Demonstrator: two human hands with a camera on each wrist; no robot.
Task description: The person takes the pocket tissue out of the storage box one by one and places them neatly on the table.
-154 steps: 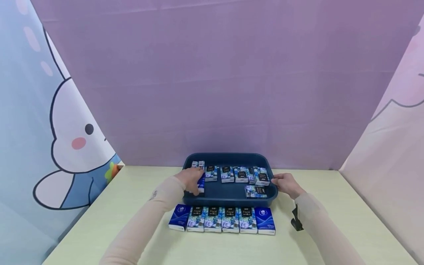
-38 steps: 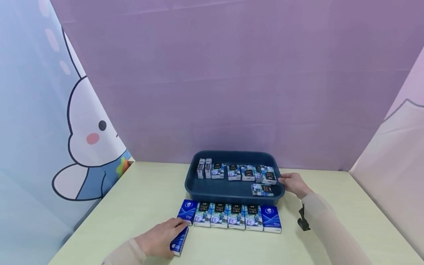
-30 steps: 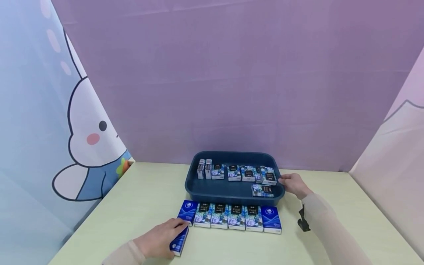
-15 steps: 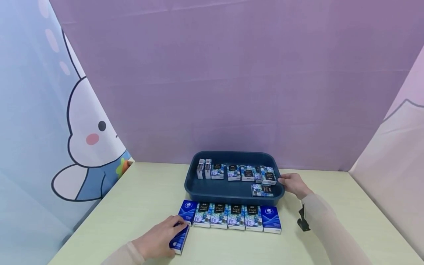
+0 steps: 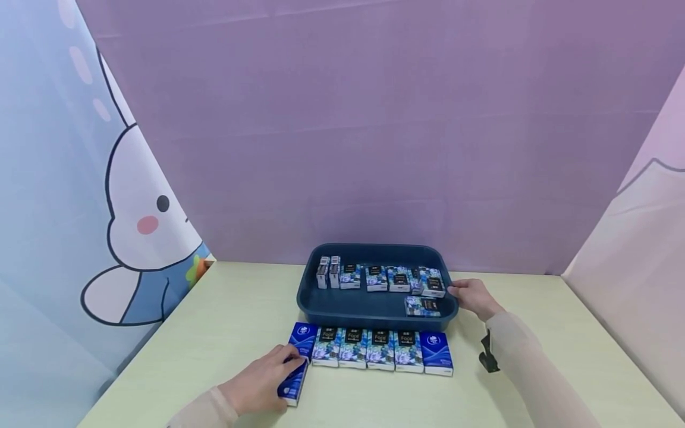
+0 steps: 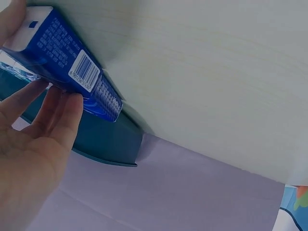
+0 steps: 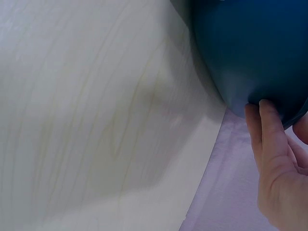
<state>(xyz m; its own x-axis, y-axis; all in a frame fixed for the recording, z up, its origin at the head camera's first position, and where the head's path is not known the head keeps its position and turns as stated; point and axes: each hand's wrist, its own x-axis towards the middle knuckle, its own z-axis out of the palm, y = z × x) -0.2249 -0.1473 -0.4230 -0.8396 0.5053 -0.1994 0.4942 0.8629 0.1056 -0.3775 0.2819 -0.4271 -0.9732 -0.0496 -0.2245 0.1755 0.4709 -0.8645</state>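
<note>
My left hand (image 5: 262,380) holds a blue tissue pack (image 5: 292,383) near the front of the table. The pack's far end is against the blue pack (image 5: 304,336) that begins the row on the left. In the left wrist view, a barcode shows on the blue tissue pack (image 6: 72,60), with fingers along its side and a thumb tip by its white end. My right hand (image 5: 475,297) pinches the right rim of a dark blue tray (image 5: 353,318). Seen from the right wrist, its fingertips (image 7: 267,108) lie against the tray's outer wall, thumb at the rim.
Several floral tissue packs (image 5: 353,349) lie side by side before the tray, with another blue pack (image 5: 436,353) ending the row at right. More floral packs (image 5: 376,278) lie inside the tray, and two narrow upright packs (image 5: 323,273) stand at its left. A purple cloth (image 5: 374,148) hangs behind.
My left hand has gone from the tray's left side to the table front with the blue tissue pack, lately shifting it slightly right and tilting it. The right hand stays at the tray rim.
</note>
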